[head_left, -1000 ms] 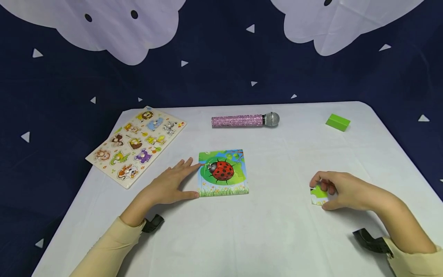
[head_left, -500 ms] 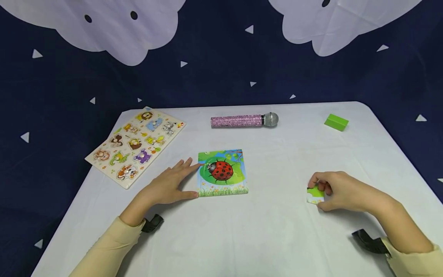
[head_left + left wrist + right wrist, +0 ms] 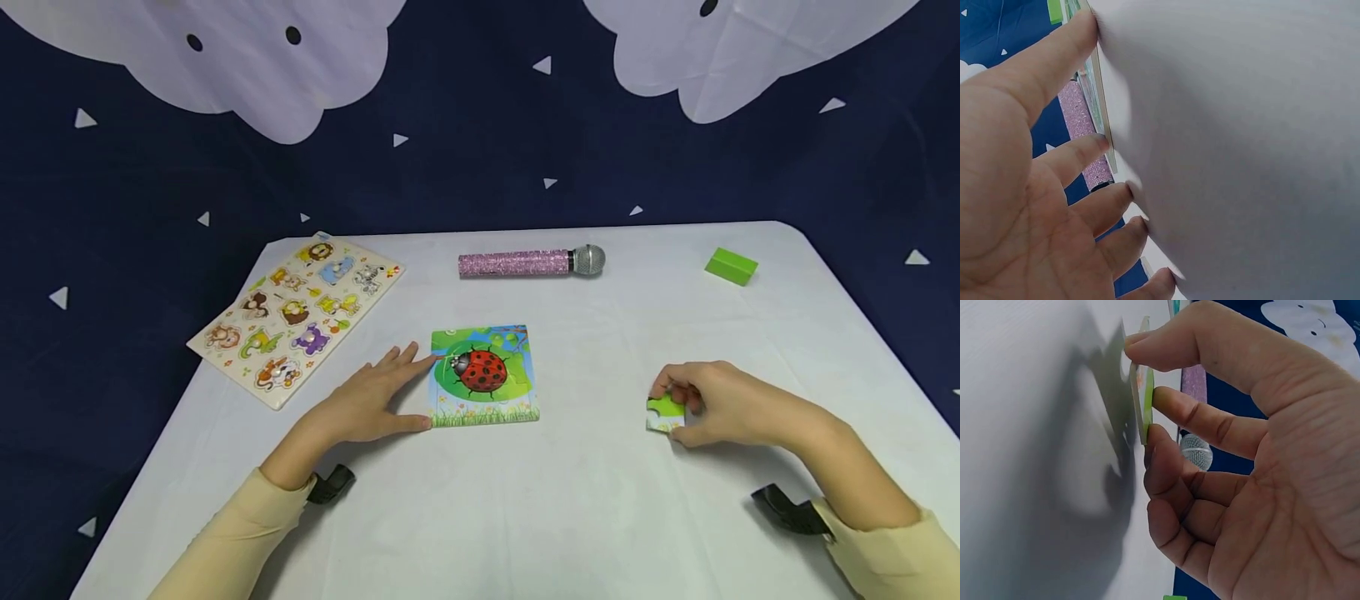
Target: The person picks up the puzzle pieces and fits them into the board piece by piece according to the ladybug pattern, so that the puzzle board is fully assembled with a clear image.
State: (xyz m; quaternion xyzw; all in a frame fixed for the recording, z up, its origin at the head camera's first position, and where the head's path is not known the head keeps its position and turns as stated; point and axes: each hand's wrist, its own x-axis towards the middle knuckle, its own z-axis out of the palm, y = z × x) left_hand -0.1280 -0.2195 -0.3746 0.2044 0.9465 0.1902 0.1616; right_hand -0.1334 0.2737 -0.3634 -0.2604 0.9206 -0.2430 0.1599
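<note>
The square ladybug jigsaw puzzle lies flat near the table's middle. At its left edge my left hand rests, thumb and index fingertip touching the border, fingers spread. The left wrist view shows that hand palm-on, with the puzzle's thin edge by the thumb and index finger. To the right of the puzzle, my right hand pinches a green and white jigsaw piece by its edges between thumb and fingers. Seen from the right wrist, the piece stands slightly off the tabletop, its shadow beside it.
A wooden animal peg puzzle board lies angled at the back left. Behind the ladybug puzzle is a pink glittery microphone. A green block sits at the back right. White cloth covers the table, and a dark blue curtain hangs behind.
My right hand has shifted left with the jigsaw piece, a little toward the ladybug puzzle. The left hand and the puzzle have stayed in place.
</note>
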